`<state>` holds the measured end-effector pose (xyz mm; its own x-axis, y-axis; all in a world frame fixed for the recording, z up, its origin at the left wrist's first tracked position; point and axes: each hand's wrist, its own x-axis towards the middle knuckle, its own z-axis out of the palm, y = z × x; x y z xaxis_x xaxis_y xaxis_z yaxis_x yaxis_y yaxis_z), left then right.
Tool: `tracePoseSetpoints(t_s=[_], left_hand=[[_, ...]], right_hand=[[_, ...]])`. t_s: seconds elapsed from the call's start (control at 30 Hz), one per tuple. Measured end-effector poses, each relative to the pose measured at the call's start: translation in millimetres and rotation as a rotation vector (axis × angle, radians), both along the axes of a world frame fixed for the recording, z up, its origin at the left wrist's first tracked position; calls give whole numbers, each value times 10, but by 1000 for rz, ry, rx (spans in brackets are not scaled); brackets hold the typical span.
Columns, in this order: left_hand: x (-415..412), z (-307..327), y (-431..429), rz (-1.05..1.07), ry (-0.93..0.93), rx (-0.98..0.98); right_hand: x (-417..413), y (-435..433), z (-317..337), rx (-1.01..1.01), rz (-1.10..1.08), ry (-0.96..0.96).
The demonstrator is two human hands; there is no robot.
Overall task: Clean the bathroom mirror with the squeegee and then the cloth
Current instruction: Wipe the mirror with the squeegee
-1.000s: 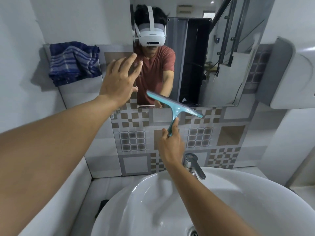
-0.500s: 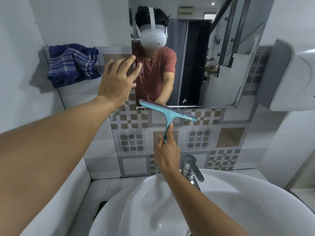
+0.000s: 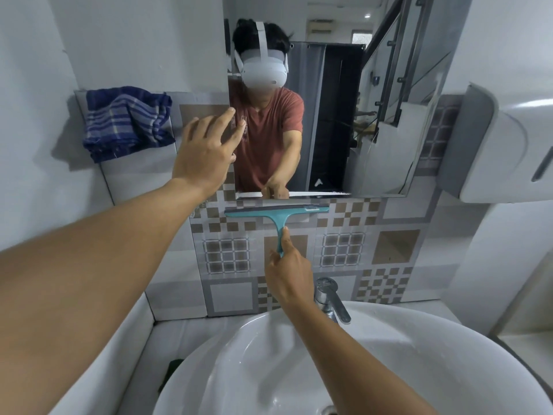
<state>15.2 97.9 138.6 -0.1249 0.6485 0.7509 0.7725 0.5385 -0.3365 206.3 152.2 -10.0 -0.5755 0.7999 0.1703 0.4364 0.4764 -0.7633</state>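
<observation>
The mirror (image 3: 374, 121) hangs on the patterned tile wall above the basin. My right hand (image 3: 288, 275) grips the handle of a teal squeegee (image 3: 278, 215). Its blade lies level against the tiles, just below the mirror's bottom edge. My left hand (image 3: 206, 151) is raised with fingers spread, its fingertips at the mirror's lower left edge, holding nothing. A blue checked cloth (image 3: 127, 122) lies bunched on the ledge to the left of the mirror.
A white basin (image 3: 404, 354) fills the foreground, with a chrome tap (image 3: 330, 296) at its back, right beside my right wrist. A white and grey dispenser (image 3: 505, 145) juts from the right wall. A dark green object (image 3: 172, 369) lies left of the basin.
The squeegee has slid down off the mirror's lower edge onto the tiles, and its blade has levelled out from tilted. My left hand has stayed at the mirror's left edge.
</observation>
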Motion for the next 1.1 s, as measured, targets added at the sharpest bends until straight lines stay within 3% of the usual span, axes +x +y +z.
tracePoseSetpoints(t_s=[0.3, 0.53, 0.73, 1.1], left_hand=[[337, -43, -43, -27, -148, -28], [1111, -103, -110, -349, -462, -230], [1761, -227, -179, -289, -731, -387], [2218, -70, -201, -306, -677, -169]], right_hand=[[476, 253, 466, 110, 28, -232], [939, 382, 1134, 203, 142, -367], [1373, 483, 1607, 170, 322, -371], [1786, 770, 2127, 72, 465, -274]])
